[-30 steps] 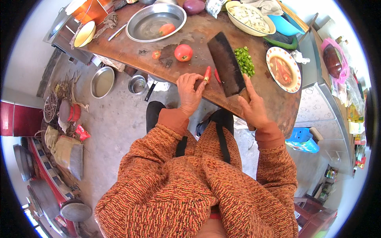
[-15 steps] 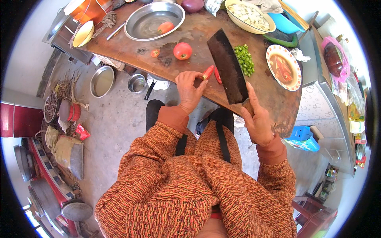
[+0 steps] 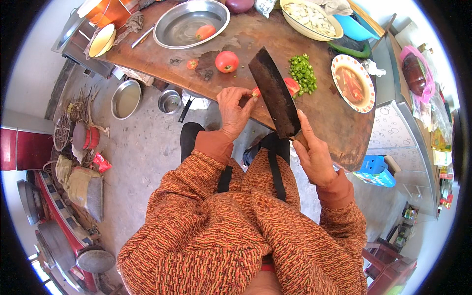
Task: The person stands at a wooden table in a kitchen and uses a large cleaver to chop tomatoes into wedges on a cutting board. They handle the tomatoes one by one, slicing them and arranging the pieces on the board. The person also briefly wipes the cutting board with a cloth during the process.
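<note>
My right hand (image 3: pixel 316 157) is closed round the handle of a dark, broad cleaver (image 3: pixel 273 93), its blade slanting over the wooden table near the front edge. Against the blade's left side, my left hand (image 3: pixel 236 109) pinches a small red tomato piece (image 3: pixel 255 92), mostly hidden by fingers and blade. Cut tomato (image 3: pixel 292 86) shows on the blade's other side, partly covered by it. Beyond lies a pile of chopped green peppers (image 3: pixel 303 73). A whole tomato (image 3: pixel 226 62) rests to the left, with a small tomato end (image 3: pixel 192 64) farther left.
A metal basin (image 3: pixel 167 37) holding a tomato (image 3: pixel 205 32) stands at the far left of the wooden table (image 3: pixel 324 123). A patterned dish (image 3: pixel 369 97) with red pieces in liquid is at right. Behind are a bowl (image 3: pixel 322 37) of pale chunks and a long green vegetable (image 3: pixel 350 51).
The cleaver has shifted left and nearer, up to the tomato piece in my left hand. Cut tomato now shows right of the blade. My left hand has hardly moved.
</note>
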{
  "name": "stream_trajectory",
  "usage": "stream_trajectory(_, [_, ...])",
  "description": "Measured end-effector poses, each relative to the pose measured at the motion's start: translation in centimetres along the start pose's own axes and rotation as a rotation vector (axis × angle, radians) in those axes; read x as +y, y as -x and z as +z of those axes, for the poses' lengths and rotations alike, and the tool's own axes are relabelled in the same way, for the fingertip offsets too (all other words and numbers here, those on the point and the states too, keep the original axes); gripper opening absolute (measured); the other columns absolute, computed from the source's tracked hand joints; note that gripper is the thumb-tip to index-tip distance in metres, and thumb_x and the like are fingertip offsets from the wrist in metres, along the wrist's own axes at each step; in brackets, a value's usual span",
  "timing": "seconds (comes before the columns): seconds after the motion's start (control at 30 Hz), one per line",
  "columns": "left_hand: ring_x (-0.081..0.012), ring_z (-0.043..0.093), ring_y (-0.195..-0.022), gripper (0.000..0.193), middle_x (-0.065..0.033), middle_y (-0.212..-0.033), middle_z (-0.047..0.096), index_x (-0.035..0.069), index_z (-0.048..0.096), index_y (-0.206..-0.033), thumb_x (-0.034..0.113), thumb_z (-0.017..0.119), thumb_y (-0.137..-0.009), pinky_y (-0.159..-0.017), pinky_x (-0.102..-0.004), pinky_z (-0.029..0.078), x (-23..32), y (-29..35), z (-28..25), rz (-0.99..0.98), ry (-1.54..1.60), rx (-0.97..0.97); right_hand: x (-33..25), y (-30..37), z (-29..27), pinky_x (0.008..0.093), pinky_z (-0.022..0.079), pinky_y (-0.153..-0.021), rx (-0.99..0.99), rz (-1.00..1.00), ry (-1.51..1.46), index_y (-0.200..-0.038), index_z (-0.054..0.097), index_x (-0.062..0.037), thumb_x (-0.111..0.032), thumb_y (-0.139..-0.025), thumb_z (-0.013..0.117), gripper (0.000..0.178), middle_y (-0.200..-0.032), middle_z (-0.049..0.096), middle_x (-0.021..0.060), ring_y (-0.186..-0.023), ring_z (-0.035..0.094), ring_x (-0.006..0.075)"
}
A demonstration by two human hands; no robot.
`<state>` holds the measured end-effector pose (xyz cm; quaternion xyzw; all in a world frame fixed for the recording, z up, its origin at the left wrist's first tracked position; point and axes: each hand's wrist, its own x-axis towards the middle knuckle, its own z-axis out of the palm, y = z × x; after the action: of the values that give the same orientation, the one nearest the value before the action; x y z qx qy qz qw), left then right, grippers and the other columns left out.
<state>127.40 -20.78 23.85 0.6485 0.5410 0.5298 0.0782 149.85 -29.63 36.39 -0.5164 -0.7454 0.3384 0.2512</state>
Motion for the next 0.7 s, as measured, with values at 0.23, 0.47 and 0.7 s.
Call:
stream_trajectory(0.23, [-0.0255,0.054,-0.088,0.017,-0.0033,-0.087,0.064,0.012,0.068,-0.09,0.016,0.079,-0.078,-0.085,-0.0384,0.037,-0.1,0.0,-0.1,0.007,0.006,0.013,-0.6,-0.3,-0.2,0.0441,0.05,-0.089,-0.016,-0.048,0.028,-0.154,0.029,-0.0069,0.001,-0.09,0.057,0.071,-0.121,0.06,0.0288,-0.108,0.06,0.0471])
stream_trajectory(0.47, [-0.0263,0.054,-0.088,0.017,-0.0022,-0.082,0.06,0.012,0.065,-0.088,0.011,0.078,-0.076,-0.085,-0.0396,0.036,-0.3,0.1,-0.1,-0.012,0.068,0.021,-0.3,-0.3,0.1,0.0453,0.05,-0.087,-0.038,-0.004,0.03,-0.155,0.026,-0.0082,0.0,-0.09,0.057,0.073,-0.119,0.061,0.0291,-0.104,0.061,0.0476])
stream_trajectory(0.7, [-0.0264,0.055,-0.088,0.014,-0.0045,-0.084,0.062,0.01,0.068,-0.089,0.014,0.079,-0.08,-0.084,-0.0391,0.037,-0.5,0.1,-0.3,0.003,0.036,-0.003,0.2,-0.2,1.2,0.0517,0.05,-0.08,0.024,-0.082,0.161,-0.157,0.024,-0.0138,-0.004,-0.09,0.058,0.075,-0.103,0.064,0.0271,-0.093,0.062,0.0488])
